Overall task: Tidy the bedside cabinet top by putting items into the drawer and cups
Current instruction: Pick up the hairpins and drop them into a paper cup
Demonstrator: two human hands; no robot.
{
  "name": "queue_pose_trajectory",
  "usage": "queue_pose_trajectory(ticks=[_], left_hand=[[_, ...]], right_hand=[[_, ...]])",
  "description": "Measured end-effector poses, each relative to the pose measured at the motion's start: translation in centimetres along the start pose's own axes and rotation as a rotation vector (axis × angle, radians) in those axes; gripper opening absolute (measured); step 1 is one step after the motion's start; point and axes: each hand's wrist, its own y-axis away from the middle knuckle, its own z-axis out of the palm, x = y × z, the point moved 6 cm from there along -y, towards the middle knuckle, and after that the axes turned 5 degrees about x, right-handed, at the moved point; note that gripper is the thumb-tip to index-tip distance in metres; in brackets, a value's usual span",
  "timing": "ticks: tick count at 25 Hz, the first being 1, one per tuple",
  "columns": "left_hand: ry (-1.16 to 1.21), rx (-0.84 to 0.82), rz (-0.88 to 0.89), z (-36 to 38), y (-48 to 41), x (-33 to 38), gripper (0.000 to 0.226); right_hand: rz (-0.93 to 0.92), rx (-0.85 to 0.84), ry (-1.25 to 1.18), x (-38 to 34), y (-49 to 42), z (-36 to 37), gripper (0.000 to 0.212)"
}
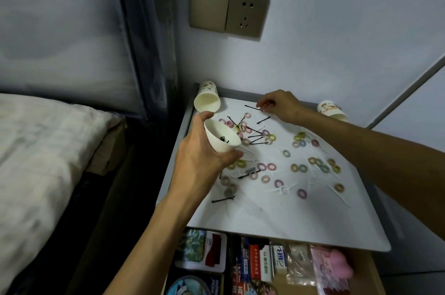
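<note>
Nearest us, the open wooden drawer (280, 282) holds packets below the white cabinet surface (289, 222). Just above, our left hand (199, 157) has its grip wrapped round a tilted white paper cup (222, 147) with black pins inside. Pastel hair rings (265, 167) litter the surface. Farther back, our right hand (279, 104) pinches a long black hairpin (252, 108). A toppled patterned cup (207, 99) lies back left, and another patterned cup (332, 109) back right.

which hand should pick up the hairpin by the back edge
Right. The right hand is at that hairpin, pinching its end; the left hand is full, holding the cup with pins inside.
</note>
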Motion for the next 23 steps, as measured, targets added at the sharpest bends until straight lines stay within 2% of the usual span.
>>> queue_pose_trajectory(ticks=[3,6,8,10,13,16,20,23], left_hand=[[0.001,0.015,-0.010,-0.2,-0.3,-0.4,0.083],[-0.002,0.045,-0.028,-0.6,-0.5,-0.8,0.084],[-0.001,0.045,-0.033,-0.6,-0.5,-0.8,0.084],[0.000,0.033,-0.032,-0.3,-0.4,-0.7,0.084],[-0.013,0.027,-0.023,-0.1,-0.3,-0.6,0.084],[-0.012,0.023,-0.028,-0.1,-0.4,-0.7,0.085],[-0.011,0.019,-0.030,-0.3,-0.6,-0.8,0.086],[-0.010,0.014,-0.025,-0.3,-0.5,-0.7,0.085]], right_hand=[[-0.004,0.048,0.008,0.7,-1.4,0.4,0.025],[-0.019,-0.062,0.184,1.2,-2.1,1.9,0.036],[-0.031,-0.108,0.233,1.7,-2.6,2.9,0.032],[-0.006,-0.051,0.194,1.7,-2.9,3.5,0.024],[0.099,0.067,0.105,1.6,-3.5,3.5,0.024],[0.140,0.077,0.093,1.7,-4.2,4.0,0.015],[0.123,0.038,0.124,1.8,-4.9,4.4,0.015],[0.086,0.086,0.125,2.3,-3.7,2.8,0.009]])
